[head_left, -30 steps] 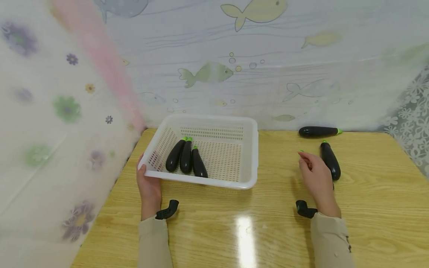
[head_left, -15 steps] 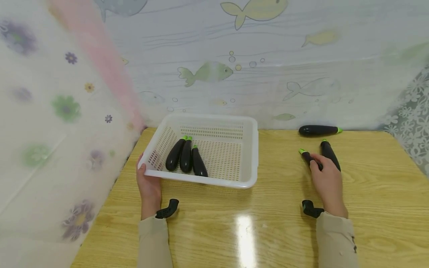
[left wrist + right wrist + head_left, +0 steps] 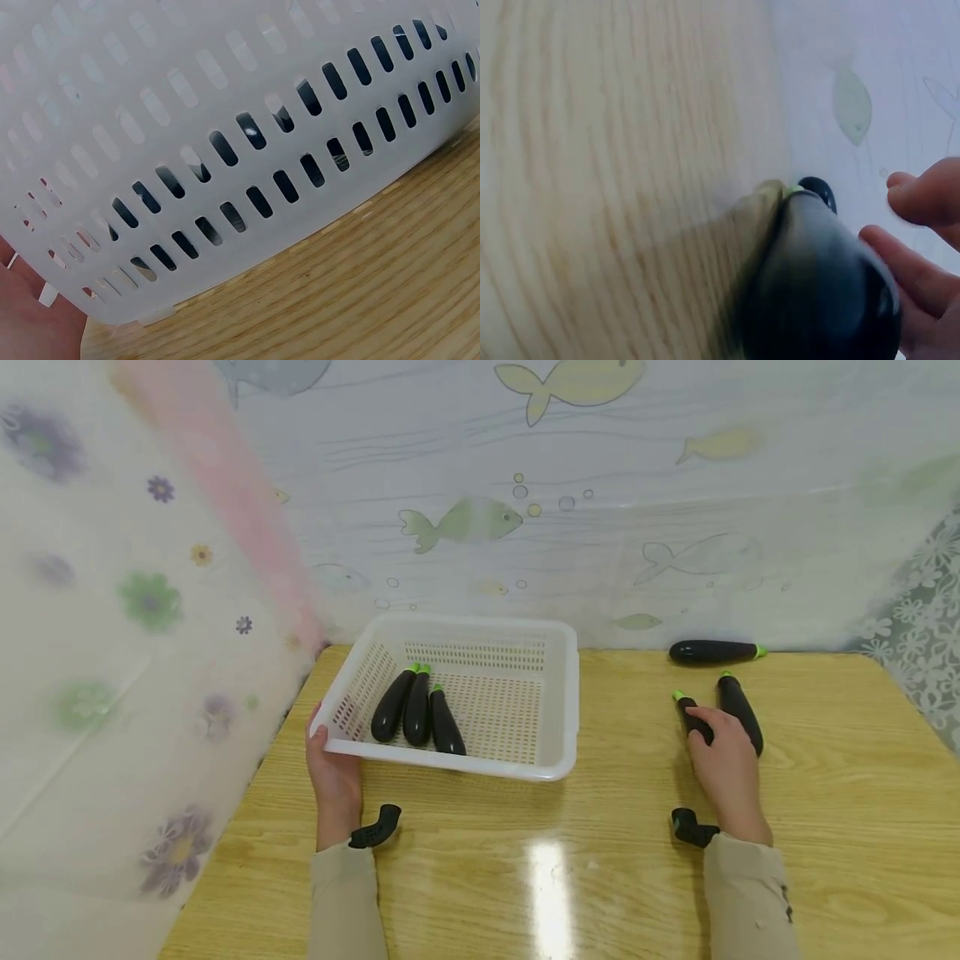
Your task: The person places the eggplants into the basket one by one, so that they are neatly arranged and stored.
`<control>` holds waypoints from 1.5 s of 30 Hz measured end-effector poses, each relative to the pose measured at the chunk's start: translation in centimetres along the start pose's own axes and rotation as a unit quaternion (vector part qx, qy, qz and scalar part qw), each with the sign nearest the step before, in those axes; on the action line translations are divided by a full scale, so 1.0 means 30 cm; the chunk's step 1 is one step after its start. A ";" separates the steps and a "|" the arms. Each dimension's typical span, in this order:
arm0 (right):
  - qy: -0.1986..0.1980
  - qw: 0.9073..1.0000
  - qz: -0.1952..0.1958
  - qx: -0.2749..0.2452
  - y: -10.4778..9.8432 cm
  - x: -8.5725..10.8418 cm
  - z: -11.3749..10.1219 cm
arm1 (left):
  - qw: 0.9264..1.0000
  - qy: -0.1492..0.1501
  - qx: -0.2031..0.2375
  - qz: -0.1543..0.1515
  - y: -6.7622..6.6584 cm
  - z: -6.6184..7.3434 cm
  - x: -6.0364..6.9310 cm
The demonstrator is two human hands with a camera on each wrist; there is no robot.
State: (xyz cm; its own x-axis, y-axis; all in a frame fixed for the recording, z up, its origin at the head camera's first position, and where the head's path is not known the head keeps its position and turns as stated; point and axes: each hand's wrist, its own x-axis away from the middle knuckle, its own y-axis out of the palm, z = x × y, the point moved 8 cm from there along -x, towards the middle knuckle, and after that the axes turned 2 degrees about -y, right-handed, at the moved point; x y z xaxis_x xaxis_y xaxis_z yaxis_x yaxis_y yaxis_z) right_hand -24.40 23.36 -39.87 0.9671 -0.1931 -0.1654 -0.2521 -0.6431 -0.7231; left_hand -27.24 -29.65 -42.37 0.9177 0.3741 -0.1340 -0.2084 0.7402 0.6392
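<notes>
A white plastic basket (image 3: pixel 558 752) stands tilted on the table with three eggplants inside, one of them a dark eggplant (image 3: pixel 447 727). My left hand (image 3: pixel 333 781) grips its front left corner, thumb over the rim. In the left wrist view the basket wall (image 3: pixel 247 172) nearly fills the picture. On the right, my right hand (image 3: pixel 723 756) hovers low over a green-tipped eggplant (image 3: pixel 684 714), its lower end hidden. The right wrist view shows that eggplant (image 3: pixel 817 300) blurred; thumb and fingers (image 3: pixel 911 274) lie apart above and beside it.
Just right of my right hand lies another eggplant (image 3: pixel 738 710). A further eggplant (image 3: pixel 712 652) lies crosswise by the fish-patterned wall covering (image 3: pixel 585 552). The wooden table (image 3: pixel 480 877) meets a flowered covering (image 3: pixel 112 718) on the left.
My right hand shifted right, then slightly back left, and the eggplant beneath it came into view and turned a little. The left hand and basket stay put.
</notes>
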 end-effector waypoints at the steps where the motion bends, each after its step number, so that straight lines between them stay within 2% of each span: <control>1: -0.004 1.000 0.000 0.004 0.003 -0.001 -0.002 | 1.000 0.000 -0.001 0.001 0.000 0.000 0.000; 8: -0.006 1.000 -0.004 0.010 0.019 0.004 -0.002 | 1.000 -0.006 -0.009 0.007 0.001 -0.003 0.005; 15: 0.011 0.998 -0.062 -0.014 0.055 0.001 0.020 | 1.000 -0.004 -0.001 0.006 -0.003 -0.007 0.003; 23: 0.024 0.996 -0.082 -0.017 0.071 -0.004 0.026 | 1.000 0.000 0.000 0.006 0.001 -0.002 0.001; 28: 0.031 0.993 -0.115 -0.009 0.092 0.001 0.026 | 1.000 -0.006 0.023 0.012 0.001 -0.002 0.001; 30: 0.032 0.992 -0.122 -0.003 0.096 0.004 0.024 | 1.000 -0.008 0.019 0.014 0.000 -0.003 0.001; 34: 0.039 0.992 -0.122 -0.003 0.097 0.006 0.014 | 1.000 -0.007 0.009 0.012 -0.004 -0.004 -0.001; 39: 0.078 0.989 -0.119 -0.035 0.091 0.013 0.019 | 1.000 -0.006 0.005 0.014 -0.009 -0.005 0.001; 45: 0.113 0.986 -0.088 -0.081 0.080 0.012 0.041 | 1.000 -0.007 -0.001 0.016 -0.006 -0.004 0.002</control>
State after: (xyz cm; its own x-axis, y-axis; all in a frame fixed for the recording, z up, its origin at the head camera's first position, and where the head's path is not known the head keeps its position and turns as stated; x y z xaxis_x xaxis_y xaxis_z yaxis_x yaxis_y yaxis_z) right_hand -24.62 22.66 -42.50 0.9689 -0.2163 0.1203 -0.1006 -0.7883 -0.6070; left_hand -27.19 -29.69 -42.57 0.9153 0.3896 -0.1020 -0.2389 0.7291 0.6413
